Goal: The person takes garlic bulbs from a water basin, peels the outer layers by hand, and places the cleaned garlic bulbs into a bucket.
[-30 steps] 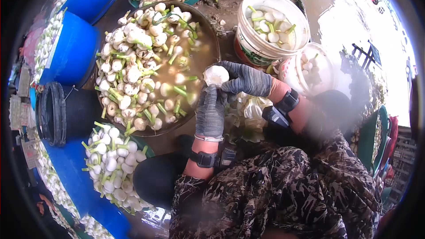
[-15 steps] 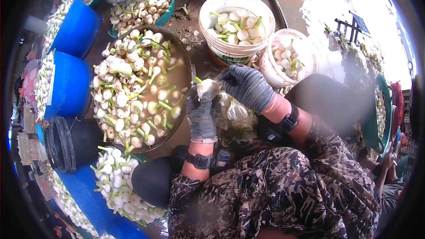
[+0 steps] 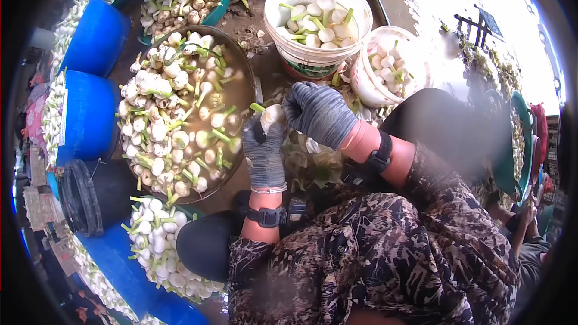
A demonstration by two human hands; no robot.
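Observation:
My left hand (image 3: 265, 153), in a grey glove, is wrapped round a white garlic bulb (image 3: 273, 116) with a short green stem pointing up and left. Close on the right of the bulb, my gloved right hand (image 3: 320, 113) has its fingers curled in; whatever they pinch is hidden. Left of my hands sits a wide round basin (image 3: 251, 105) of murky water, heaped with garlic bulbs, some dirty. Loose peeled skins (image 3: 316, 159) lie below my hands.
A white bucket (image 3: 271, 21) and a smaller white bucket (image 3: 359, 84) hold clean bulbs. Blue tubs (image 3: 90, 117) and a black bucket (image 3: 102, 195) stand left. Peeled bulbs (image 3: 159, 235) are piled by my knee. Another person's arm (image 3: 525, 222) shows at far right.
The view has shifted slightly, so the buckets and basin sit a little higher and further left. My right hand has turned slightly and stays close to the bulb in my left.

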